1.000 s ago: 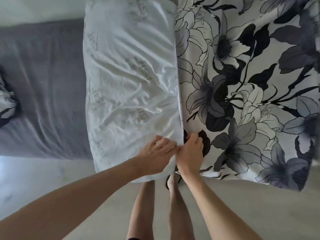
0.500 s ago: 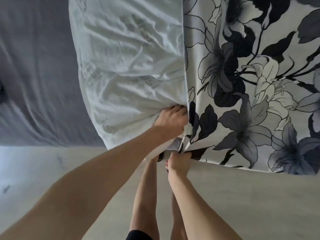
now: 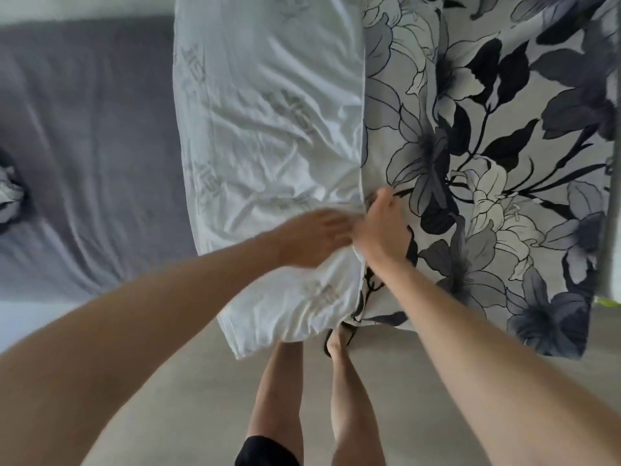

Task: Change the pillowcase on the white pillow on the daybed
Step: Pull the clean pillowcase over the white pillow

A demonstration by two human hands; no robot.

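both hands meet at the pillowcase mouth: left hand flat, fingers together, pressing the white pillow; right hand pinching the hem. we should hold the hem taut and feed the corner in.

The white pillow has pale grey marks woven into its cloth, and they come again and again across it. They look like letters or a small brand sign, but they are too faint and crumpled to read. The flowered pillowcase has only flowers and leaves on it, no words. No other words, numbers or signs can be read.
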